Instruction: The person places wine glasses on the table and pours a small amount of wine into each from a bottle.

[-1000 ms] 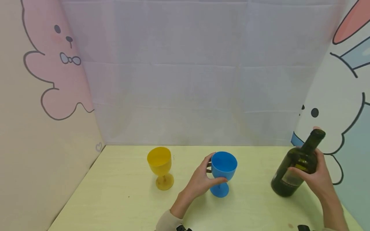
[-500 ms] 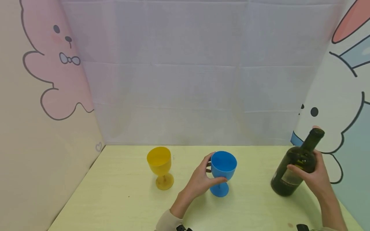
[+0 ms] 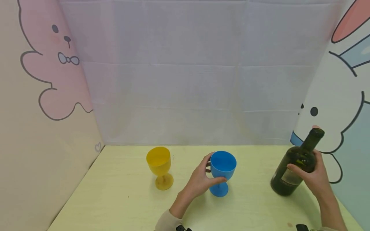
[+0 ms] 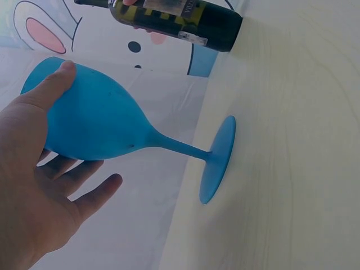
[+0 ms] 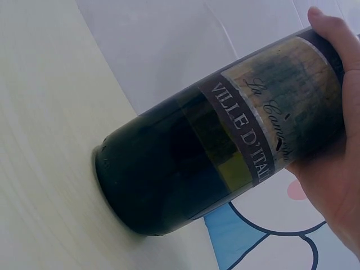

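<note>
My left hand point(image 3: 201, 179) holds a blue plastic goblet point(image 3: 223, 165) by its bowl, thumb on the near side and fingers round the far side. In the left wrist view the goblet point(image 4: 95, 115) shows its thin stem and round foot, the foot at the tabletop. My right hand point(image 3: 315, 179) grips a dark green wine bottle point(image 3: 292, 170) round its upper body. The bottle's neck is uncorked as far as I can see, and its base is at the table. In the right wrist view the bottle point(image 5: 169, 152) bears a label reading "VILLE D'ITAL…".
A yellow goblet point(image 3: 159, 162) stands upright left of the blue one, apart from both hands. The pale wooden table point(image 3: 115, 205) ends at a white sheet point(image 3: 179, 80) behind. Side walls carry a pink bear drawing point(image 3: 55, 64) and a white rabbit drawing point(image 3: 329, 96).
</note>
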